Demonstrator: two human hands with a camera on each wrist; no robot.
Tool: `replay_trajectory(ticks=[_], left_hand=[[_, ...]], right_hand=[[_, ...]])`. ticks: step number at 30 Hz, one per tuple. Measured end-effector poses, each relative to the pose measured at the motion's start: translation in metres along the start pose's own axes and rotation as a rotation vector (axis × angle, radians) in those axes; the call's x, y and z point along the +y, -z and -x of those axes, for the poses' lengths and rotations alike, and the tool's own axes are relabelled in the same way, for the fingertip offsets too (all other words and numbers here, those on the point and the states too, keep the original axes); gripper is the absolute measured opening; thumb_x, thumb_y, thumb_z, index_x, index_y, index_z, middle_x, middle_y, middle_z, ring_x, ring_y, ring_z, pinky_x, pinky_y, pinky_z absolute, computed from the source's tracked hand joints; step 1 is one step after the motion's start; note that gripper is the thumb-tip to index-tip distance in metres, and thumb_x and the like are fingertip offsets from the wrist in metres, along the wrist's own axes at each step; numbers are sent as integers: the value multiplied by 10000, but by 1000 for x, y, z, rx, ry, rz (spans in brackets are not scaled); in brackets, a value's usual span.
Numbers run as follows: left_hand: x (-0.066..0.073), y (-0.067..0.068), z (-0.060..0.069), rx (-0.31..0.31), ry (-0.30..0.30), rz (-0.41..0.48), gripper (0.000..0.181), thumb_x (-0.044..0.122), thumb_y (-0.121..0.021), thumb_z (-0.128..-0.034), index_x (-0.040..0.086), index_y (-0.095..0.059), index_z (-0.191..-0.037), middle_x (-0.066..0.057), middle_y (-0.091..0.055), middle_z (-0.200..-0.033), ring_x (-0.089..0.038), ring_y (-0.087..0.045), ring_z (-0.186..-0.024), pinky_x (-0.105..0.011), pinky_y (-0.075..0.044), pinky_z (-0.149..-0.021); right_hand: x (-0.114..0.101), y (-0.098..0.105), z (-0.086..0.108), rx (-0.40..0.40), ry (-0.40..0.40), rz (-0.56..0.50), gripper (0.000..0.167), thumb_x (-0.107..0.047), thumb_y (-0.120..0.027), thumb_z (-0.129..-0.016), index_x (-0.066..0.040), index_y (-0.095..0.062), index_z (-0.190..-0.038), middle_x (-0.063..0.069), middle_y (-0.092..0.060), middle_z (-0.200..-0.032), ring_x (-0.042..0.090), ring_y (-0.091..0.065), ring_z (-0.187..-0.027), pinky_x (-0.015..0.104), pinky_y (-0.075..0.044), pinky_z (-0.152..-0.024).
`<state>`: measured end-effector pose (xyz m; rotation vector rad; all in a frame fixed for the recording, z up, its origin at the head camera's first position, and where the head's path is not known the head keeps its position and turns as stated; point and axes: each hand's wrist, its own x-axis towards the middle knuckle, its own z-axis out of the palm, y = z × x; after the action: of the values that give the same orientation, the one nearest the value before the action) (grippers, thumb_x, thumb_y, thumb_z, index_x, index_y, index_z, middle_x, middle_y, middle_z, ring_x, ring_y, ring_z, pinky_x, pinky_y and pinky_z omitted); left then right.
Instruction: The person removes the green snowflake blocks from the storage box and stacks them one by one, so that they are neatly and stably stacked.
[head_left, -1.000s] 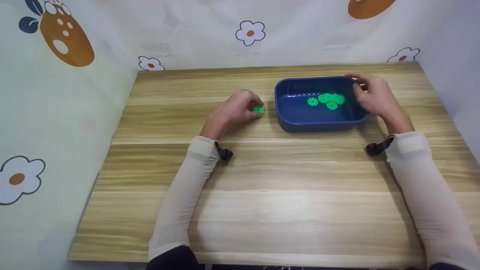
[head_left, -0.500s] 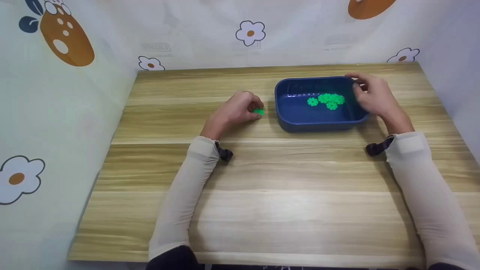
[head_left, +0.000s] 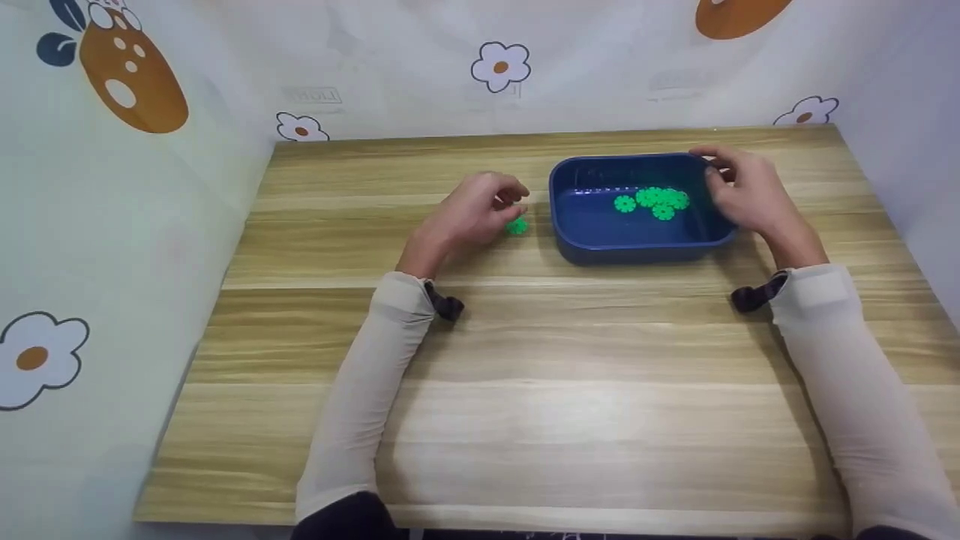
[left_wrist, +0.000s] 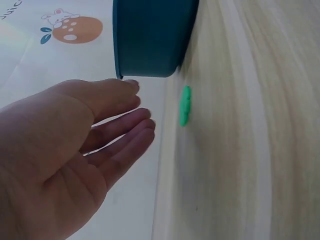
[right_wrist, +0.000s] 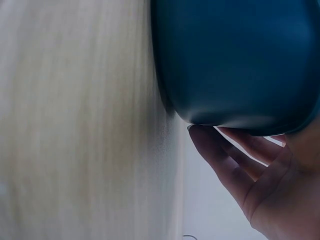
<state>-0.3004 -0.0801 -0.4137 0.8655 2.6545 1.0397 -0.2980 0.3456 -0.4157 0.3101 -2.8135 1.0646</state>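
Note:
My left hand hovers above the table, fingers loosely bent and apart, holding nothing. Just below its fingertips a green snowflake-shaped plastic disc lies flat on the wood; the left wrist view shows this disc edge-on, apart from the hand. To the right stands a blue plastic bin with several similar green discs, bunched toward its right side and partly overlapping. My right hand grips the bin's right end at the rim, thumb over the edge. In the right wrist view its fingers touch the outer wall.
The wood-grain tabletop extends toward me and to both sides. A white wall covering with flowers and orange fruit rises behind the table, and a similar panel stands at the left. A dark wrist camera sits at the left cuff.
The left hand pinched the green disc, lowered it slightly, then let go and lifted its fingers, leaving the disc on the table. The right hand and bin stayed still.

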Motion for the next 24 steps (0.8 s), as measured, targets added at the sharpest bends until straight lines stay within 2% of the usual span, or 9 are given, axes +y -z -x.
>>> replay_trajectory(ticks=[5, 7, 11, 13, 19, 24], left_hand=[[12, 2, -3, 62, -65, 37, 302, 143, -646, -1078, -28, -724, -1315, -146, -763, -1283, -241, -738, -1167, -329, -600, -1046], [17, 2, -4, 80, -93, 45, 290, 139, -639, -1080, -19, -728, -1307, -142, -764, -1287, -232, -741, -1161, -317, -602, -1042], [29, 0, -5, 115, -137, 60, 274, 127, -636, -1081, -6, -735, -1298, -143, -759, -1308, -215, -743, -1169, -296, -602, -1038], [35, -2, -6, 131, -155, 65, 271, 118, -636, -1081, -3, -733, -1303, -150, -754, -1322, -211, -741, -1183, -291, -599, -1043], [44, -9, -13, 164, -191, 78, 275, 123, -657, -1076, 9, -730, -1315, -145, -752, -1331, -201, -736, -1188, -301, -595, -1055], [47, -16, -19, 156, -205, 66, 279, 136, -689, -1061, 27, -730, -1315, -150, -753, -1322, -194, -735, -1168, -298, -599, -1046]], right_hand=[[1, 0, 1, 9, -3, 5, 435, -88, -497, -1081, -136, -675, -1475, 276, -728, -1305, 199, -671, -969, 69, -422, -720], [1, 0, 2, 10, -2, 1, 436, -85, -495, -1080, -133, -674, -1475, 280, -725, -1304, 229, -678, -974, 68, -424, -721], [1, 0, 2, 3, 1, -7, 437, -84, -486, -1083, -128, -667, -1478, 275, -714, -1336, 415, -689, -1060, 65, -419, -742], [0, 0, 2, -1, 0, -10, 439, -81, -481, -1082, -122, -663, -1480, 275, -706, -1360, 457, -687, -1095, 62, -416, -754], [-1, 1, 1, -24, -16, -8, 451, -96, -468, -1085, -133, -648, -1497, 281, -699, -1363, 465, -684, -1134, 69, -422, -747], [-2, 1, 1, -33, -23, -8, 457, -102, -461, -1086, -142, -643, -1503, 272, -698, -1363, 443, -678, -1125, 82, -430, -739]])
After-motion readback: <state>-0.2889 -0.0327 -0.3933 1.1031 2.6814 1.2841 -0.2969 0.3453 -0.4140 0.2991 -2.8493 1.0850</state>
